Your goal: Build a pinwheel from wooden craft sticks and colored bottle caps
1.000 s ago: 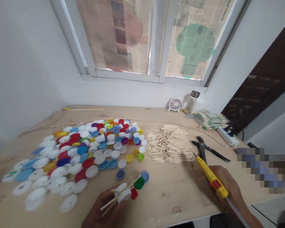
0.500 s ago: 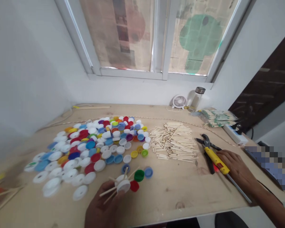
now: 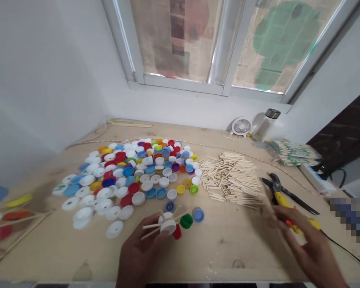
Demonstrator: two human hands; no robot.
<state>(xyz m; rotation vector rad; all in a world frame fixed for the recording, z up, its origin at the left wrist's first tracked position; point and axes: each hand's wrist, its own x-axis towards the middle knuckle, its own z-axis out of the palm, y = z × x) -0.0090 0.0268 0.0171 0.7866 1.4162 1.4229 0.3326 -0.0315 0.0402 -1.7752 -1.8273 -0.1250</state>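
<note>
Pinching round white plastic caps (image 3: pixel 168 227) bearing pale wooden sticks (image 3: pixel 151 227) in the left hand (image 3: pixel 142 250), at 7 o'clock in view; from there, partly hiding a yellow plastic tool (image 3: pixel 314 224) with the right hand (image 3: pixel 307 242) at 3 o'clock, not showing whether gripping it; facing loose wooden sticks (image 3: pixel 238 180) at 2, multicoloured plastic caps (image 3: pixel 128 171) at 10

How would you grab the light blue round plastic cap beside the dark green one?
By the rim, probably, pinching near and far edges from above: the light blue cap lies flat, hollow side up, with the dark green cap close on its left.
</note>
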